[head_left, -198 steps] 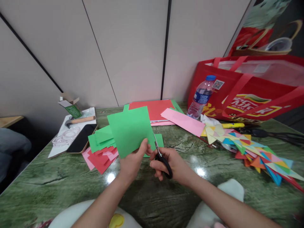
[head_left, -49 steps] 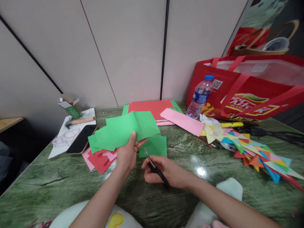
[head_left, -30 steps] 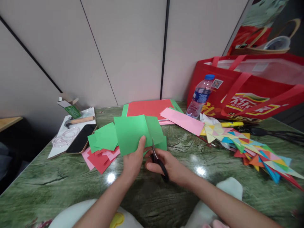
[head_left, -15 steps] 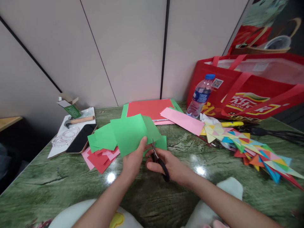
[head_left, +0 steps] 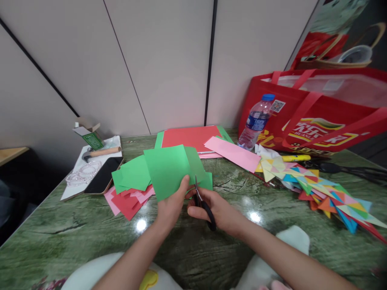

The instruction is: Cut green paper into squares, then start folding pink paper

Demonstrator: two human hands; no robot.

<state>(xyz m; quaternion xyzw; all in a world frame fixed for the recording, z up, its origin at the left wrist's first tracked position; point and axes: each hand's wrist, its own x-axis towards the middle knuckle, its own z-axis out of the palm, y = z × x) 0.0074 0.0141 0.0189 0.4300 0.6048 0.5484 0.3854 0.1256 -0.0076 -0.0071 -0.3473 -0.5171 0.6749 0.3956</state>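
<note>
My left hand point(head_left: 173, 201) is closed on a folded green paper point(head_left: 165, 167), its thumb lying on the front. Black-handled scissors point(head_left: 207, 211) are in my right hand point(head_left: 219, 209), with the blades at the paper's lower right part. Both hands are close together above the table. Other green pieces point(head_left: 131, 173) lie to the left, next to small red and pink pieces point(head_left: 128, 201). Behind the held paper is a stack with a red sheet point(head_left: 190, 137) on top, and a pink strip point(head_left: 232, 153) lies at its right.
At the left are a phone point(head_left: 104, 176), a hammer point(head_left: 104, 152), beads point(head_left: 83, 173) and a small green box point(head_left: 90, 137). A bottle point(head_left: 255, 123), a red bag point(head_left: 317, 112) and a colourful folded-paper chain point(head_left: 326, 189) stand or lie at the right.
The held green paper and my left hand have shifted slightly right. The scissors remain at the paper's lower right part, with my right hand moved very little.
</note>
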